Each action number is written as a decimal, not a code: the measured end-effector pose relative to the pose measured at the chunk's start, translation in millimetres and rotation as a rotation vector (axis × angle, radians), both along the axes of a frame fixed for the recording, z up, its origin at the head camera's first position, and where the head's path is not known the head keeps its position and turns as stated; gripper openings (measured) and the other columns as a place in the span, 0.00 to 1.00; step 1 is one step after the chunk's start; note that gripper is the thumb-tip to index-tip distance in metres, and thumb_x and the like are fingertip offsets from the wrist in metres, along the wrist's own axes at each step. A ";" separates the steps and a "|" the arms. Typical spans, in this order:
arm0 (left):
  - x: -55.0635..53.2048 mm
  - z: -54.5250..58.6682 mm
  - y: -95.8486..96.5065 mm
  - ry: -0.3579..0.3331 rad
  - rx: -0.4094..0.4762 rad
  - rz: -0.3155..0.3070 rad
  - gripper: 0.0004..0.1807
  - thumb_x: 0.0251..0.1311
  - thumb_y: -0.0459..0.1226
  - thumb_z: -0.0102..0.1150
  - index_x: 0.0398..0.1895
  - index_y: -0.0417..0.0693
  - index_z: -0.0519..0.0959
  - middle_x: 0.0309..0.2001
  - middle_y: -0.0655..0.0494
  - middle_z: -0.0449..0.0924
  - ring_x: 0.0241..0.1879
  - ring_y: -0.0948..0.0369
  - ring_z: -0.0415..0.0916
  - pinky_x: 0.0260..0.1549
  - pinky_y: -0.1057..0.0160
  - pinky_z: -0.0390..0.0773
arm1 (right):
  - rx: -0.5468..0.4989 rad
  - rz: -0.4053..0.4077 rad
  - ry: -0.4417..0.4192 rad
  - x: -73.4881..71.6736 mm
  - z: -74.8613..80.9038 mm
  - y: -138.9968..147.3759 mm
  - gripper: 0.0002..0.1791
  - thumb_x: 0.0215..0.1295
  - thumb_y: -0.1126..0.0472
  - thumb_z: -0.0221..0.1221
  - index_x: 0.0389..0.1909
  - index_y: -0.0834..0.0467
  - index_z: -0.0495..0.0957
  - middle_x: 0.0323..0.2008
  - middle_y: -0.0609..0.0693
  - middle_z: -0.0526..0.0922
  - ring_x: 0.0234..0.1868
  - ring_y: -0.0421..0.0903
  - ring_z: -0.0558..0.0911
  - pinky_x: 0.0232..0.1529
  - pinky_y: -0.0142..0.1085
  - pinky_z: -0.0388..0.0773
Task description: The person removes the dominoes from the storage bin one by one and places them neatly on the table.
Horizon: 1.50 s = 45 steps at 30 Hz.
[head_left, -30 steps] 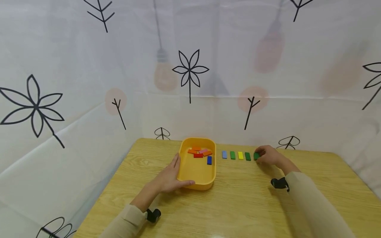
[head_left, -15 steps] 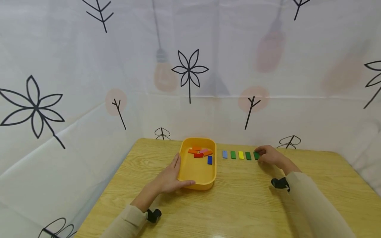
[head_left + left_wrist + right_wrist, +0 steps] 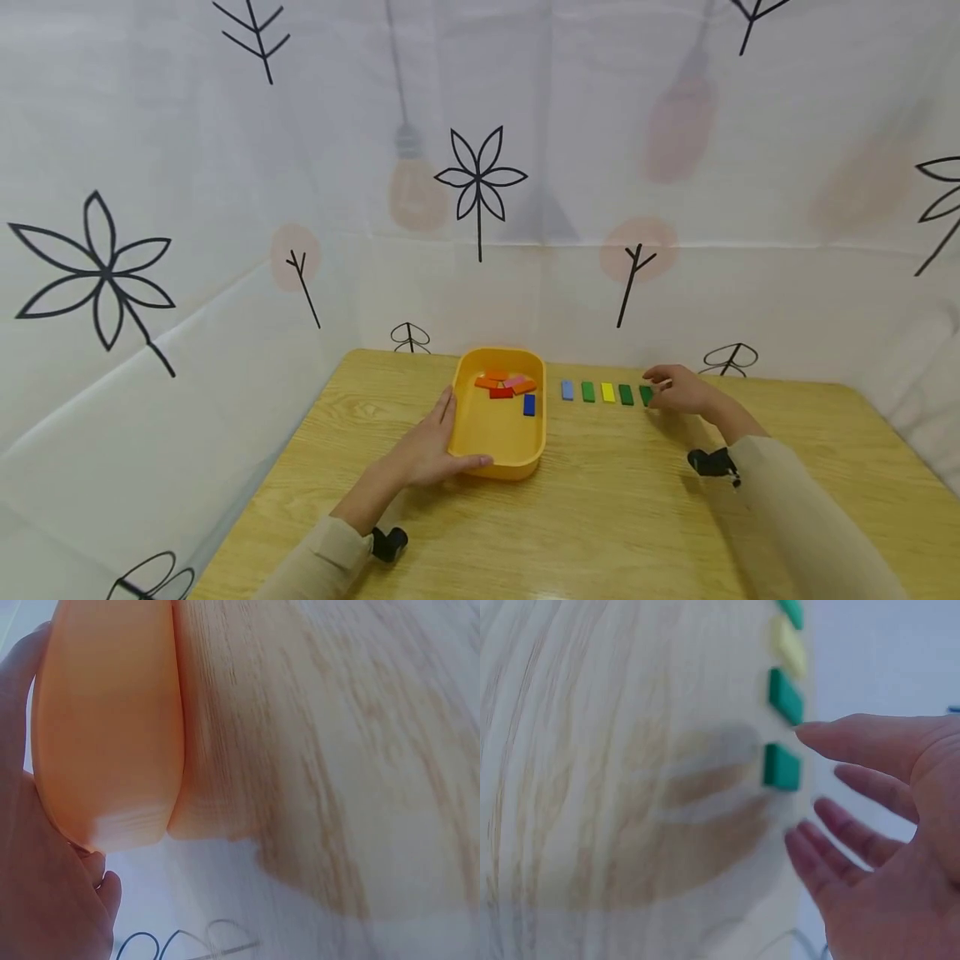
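My left hand grips the near left corner of a yellow plastic tray, fingers along its left wall and thumb at the near rim. In the left wrist view, the hand lies against the tray's outer wall. To the right, my right hand hovers around the last green block of a row. The right wrist view shows thumb and fingers spread apart, with that green block standing free of them. Leftward in the row come another green block, a yellow one, a green one and a light blue one.
Inside the tray lie several small blocks: orange ones, a pink one, a red one and a dark blue one. A patterned white cloth hangs behind the wooden table.
My right hand has let go of the last green block, its fingers parting and drawing slightly rightward. The block stays at the row's end. My left hand and the tray have kept their places.
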<state>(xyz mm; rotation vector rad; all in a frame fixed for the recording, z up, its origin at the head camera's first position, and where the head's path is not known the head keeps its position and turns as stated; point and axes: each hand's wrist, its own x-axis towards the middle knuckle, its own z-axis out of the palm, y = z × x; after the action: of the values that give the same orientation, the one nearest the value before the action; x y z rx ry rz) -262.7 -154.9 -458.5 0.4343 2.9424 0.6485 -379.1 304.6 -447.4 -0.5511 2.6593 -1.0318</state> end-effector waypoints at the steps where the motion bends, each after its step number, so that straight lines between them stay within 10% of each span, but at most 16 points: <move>1: 0.4 -0.2 0.2 -0.003 0.003 0.000 0.71 0.52 0.79 0.53 0.84 0.45 0.35 0.84 0.49 0.30 0.79 0.46 0.50 0.73 0.46 0.60 | 0.007 0.000 0.011 1.9 2.8 -1.6 0.34 0.67 0.66 0.62 0.69 0.78 0.62 0.65 0.82 0.63 0.63 0.79 0.66 0.55 0.63 0.76; 13: -0.4 -1.3 -0.6 -0.006 -0.002 -0.002 0.72 0.50 0.80 0.51 0.84 0.44 0.35 0.84 0.50 0.30 0.79 0.47 0.48 0.74 0.47 0.59 | -0.031 0.102 0.212 29.3 37.4 -66.5 0.31 0.69 0.61 0.65 0.67 0.71 0.69 0.65 0.72 0.70 0.61 0.72 0.72 0.57 0.61 0.76; 45: 0.2 0.4 0.1 0.001 -0.004 -0.011 0.71 0.53 0.79 0.52 0.83 0.43 0.36 0.84 0.49 0.30 0.78 0.44 0.53 0.71 0.44 0.63 | 0.006 0.254 0.264 57.0 37.4 -197.3 0.28 0.67 0.62 0.66 0.67 0.63 0.74 0.62 0.63 0.75 0.62 0.64 0.75 0.62 0.59 0.75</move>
<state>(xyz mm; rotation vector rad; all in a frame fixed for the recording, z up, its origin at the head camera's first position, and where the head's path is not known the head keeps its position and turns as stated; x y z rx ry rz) -262.5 -154.8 -458.1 0.4497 2.9399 0.6408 -322.1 107.4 -410.0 -1.0585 2.7137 -0.9316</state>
